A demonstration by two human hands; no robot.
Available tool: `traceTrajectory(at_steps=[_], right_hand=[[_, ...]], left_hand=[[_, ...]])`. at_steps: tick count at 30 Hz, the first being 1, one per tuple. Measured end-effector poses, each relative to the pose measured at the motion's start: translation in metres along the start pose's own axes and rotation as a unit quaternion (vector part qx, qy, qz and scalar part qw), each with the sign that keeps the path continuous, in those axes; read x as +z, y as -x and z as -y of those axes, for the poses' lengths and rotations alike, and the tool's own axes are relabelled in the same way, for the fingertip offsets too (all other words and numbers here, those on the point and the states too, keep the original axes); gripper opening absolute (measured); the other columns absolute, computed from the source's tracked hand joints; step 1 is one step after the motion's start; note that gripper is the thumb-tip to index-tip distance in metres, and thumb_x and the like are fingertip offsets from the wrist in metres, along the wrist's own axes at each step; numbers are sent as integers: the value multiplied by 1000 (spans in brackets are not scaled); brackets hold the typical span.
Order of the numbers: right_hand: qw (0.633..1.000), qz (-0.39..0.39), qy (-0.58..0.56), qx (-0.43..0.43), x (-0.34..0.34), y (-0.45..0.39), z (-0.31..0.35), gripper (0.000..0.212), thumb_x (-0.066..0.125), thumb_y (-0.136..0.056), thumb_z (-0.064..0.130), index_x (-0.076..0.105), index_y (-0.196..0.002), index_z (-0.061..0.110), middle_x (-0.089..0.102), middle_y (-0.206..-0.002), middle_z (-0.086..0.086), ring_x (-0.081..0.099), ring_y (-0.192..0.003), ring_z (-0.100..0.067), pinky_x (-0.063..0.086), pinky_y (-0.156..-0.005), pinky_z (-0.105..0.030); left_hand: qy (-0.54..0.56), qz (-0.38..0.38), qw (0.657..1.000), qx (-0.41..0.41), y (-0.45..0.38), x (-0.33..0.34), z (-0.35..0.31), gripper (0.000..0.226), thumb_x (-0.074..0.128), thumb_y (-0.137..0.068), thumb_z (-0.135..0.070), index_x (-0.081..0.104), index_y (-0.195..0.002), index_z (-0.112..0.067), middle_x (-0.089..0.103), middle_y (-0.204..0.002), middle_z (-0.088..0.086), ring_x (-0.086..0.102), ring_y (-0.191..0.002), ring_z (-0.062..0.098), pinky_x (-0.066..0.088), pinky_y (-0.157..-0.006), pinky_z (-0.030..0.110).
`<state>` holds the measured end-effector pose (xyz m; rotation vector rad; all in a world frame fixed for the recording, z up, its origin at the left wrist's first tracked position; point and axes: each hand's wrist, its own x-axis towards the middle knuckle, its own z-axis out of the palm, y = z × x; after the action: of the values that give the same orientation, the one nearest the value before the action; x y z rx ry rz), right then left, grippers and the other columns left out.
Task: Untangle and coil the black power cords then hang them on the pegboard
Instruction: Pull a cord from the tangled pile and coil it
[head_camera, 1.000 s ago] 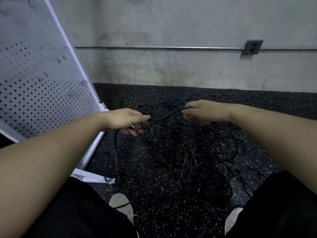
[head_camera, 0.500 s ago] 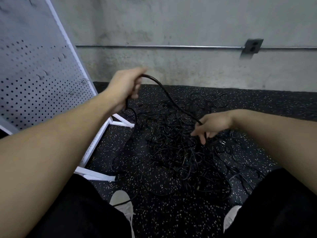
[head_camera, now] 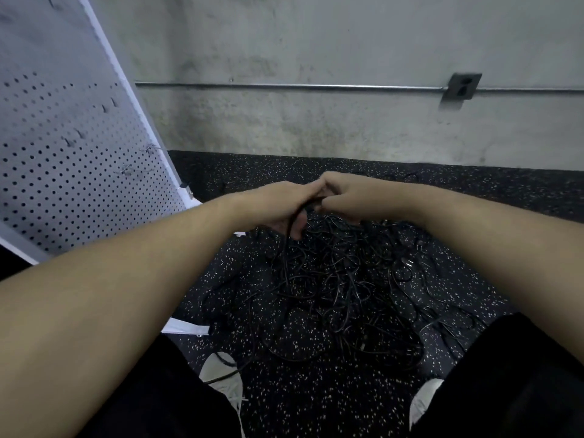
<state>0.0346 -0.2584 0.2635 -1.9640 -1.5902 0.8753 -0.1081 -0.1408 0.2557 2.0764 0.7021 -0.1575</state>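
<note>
The concrete wall (head_camera: 316, 42) and the black speckled floor (head_camera: 284, 390) look as they did half a second ago, and the white pegboard (head_camera: 63, 172) leans in the same place at the left, its few hooks bare. The tangled pile of black power cords (head_camera: 341, 289) lies spread on the floor between the person's knees, much as before. What has changed is the arms. Half a second ago the left hand (head_camera: 278, 203) was raised high toward the pegboard with one cord stretched down to the right hand (head_camera: 347, 197) at the pile; now both hands have come together above the far edge of the pile, knuckles touching. The left hand grips a black cord (head_camera: 289, 226) that hangs from its curled fingers down into the pile. The right hand's fingers are curled close against the same spot, but whether they pinch the cord cannot be told. A grey conduit (head_camera: 284, 86) and outlet box (head_camera: 462, 86) run along the wall.
</note>
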Motion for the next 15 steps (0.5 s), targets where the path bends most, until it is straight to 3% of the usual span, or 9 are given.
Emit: traceTrajectory(at_steps=[2, 3, 4, 6, 8, 11, 13, 15], right_hand=[[999, -7, -28, -17, -2, 3, 3, 11, 53, -98, 6, 49, -96, 15, 52, -66, -4, 44, -49, -9, 41, -47, -22], [999, 5, -30, -17, -3, 4, 0, 9, 56, -100, 11, 51, -97, 18, 59, -68, -8, 52, -53, -12, 48, -55, -26], [999, 29, -12, -8, -4, 6, -6, 7, 58, -102, 21, 55, -95, 21, 67, -74, -7, 62, -62, -15, 55, -70, -30], [992, 88, 72, 53, -5, 9, -27, 29, 57, -99, 50, 65, -90, 24, 76, -90, 7, 70, -90, -11, 48, -98, -36], [976, 127, 130, 119, -6, 14, -51, 43, 52, -94, 65, 73, -90, 28, 74, -100, 15, 65, -105, -7, 39, -105, -38], [973, 104, 119, 167, -9, 21, -78, 48, 53, -95, 64, 72, -86, 21, 69, -89, 13, 60, -92, -9, 40, -90, -33], [977, 71, 92, 180, -13, 24, -85, 50, 48, -98, 61, 59, -79, 17, 61, -74, 6, 54, -73, -13, 39, -73, -28], [977, 56, 89, 184, -16, 25, -81, 46, 43, -101, 59, 50, -78, 20, 52, -70, 4, 46, -64, -13, 35, -64, -26]], left_hand=[[-67, -41, 996, 35, -2, 4, -14, 64, 35, -103, -64, 64, -69, -18, 55, -48, -6, 55, -51, 15, 37, -44, 17], [-81, -70, 993, 59, -4, 3, -17, 62, 41, -102, -62, 57, -60, -20, 51, -49, -7, 49, -50, 14, 36, -48, 20], [-55, -91, 991, 80, -5, 0, -19, 59, 48, -101, -60, 52, -55, -22, 48, -52, -7, 44, -51, 14, 37, -55, 24], [75, -99, 985, 116, -5, -10, -20, 54, 58, -98, -52, 45, -55, -24, 42, -54, -9, 37, -52, 14, 36, -65, 29], [184, -103, 966, 147, -1, -24, -17, 52, 61, -99, -43, 43, -52, -27, 36, -52, -10, 32, -49, 12, 36, -60, 27], [197, -135, 958, 160, 4, -38, -4, 60, 63, -99, -38, 45, -43, -25, 35, -48, -9, 31, -46, 13, 34, -54, 28], [74, -167, 973, 144, 5, -41, 10, 54, 63, -99, -38, 53, -50, -20, 45, -46, -4, 38, -45, 16, 37, -56, 27], [-29, -156, 982, 101, 4, -40, 25, 44, 59, -102, -39, 66, -69, -10, 62, -54, 0, 48, -50, 20, 43, -61, 28]])
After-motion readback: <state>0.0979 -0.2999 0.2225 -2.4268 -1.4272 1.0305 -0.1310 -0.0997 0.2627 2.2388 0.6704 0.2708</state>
